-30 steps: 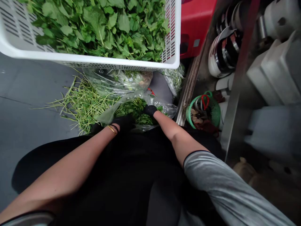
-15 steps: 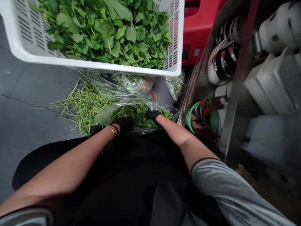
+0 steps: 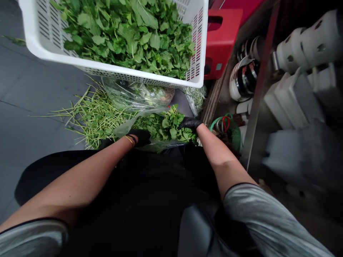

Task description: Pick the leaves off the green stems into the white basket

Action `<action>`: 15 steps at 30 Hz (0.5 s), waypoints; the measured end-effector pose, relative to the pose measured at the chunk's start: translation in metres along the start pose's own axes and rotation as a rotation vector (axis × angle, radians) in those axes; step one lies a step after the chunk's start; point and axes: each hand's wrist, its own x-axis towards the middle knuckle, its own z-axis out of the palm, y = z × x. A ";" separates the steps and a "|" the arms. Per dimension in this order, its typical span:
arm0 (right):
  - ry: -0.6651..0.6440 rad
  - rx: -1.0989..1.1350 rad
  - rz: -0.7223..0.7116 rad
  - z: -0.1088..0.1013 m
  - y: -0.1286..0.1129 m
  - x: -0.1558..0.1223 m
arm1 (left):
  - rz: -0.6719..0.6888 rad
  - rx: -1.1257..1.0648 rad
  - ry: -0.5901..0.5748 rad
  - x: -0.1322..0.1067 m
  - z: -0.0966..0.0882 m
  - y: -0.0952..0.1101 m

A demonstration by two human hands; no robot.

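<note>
A clear plastic bag (image 3: 125,129) lies open in front of me, full of leafy greens (image 3: 163,127). My right hand (image 3: 189,123), in a black glove, is closed on a clump of these greens at the bag's right side, with part of the clump raised above the rest. At the bag's near left edge, my left hand (image 3: 141,137), also black-gloved, is curled against the plastic and appears to grip it; its fingertips are partly hidden. A loose heap of cut stems (image 3: 98,117) spreads over the floor to the left of the bag.
Beyond the bags stands a white slotted basket (image 3: 115,69) heaped with leaves. Another filled clear bag (image 3: 150,94) lies under its near edge. A red plastic stool (image 3: 222,39) is behind at right. Beside a metal shelf edge (image 3: 257,117) are a green colander (image 3: 235,134) and stacked white containers (image 3: 292,100).
My right hand has moved right and come up out of the bag with a clump of greens. My left hand stays at the bag's edge. The view has shifted slightly.
</note>
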 end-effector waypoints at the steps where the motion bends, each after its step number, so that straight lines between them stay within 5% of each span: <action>1: 0.021 0.084 0.003 -0.001 -0.003 -0.006 | -0.002 -0.041 0.028 0.002 -0.001 0.000; 5: 0.193 0.410 -0.021 0.002 -0.023 -0.035 | 0.091 -0.481 0.288 -0.001 -0.017 0.008; 10: 0.221 0.637 0.002 0.016 -0.067 -0.054 | 0.569 -1.394 0.563 -0.029 -0.043 0.034; 15: 0.131 0.596 -0.385 0.041 -0.144 -0.034 | 0.557 -1.946 0.643 -0.069 -0.051 0.042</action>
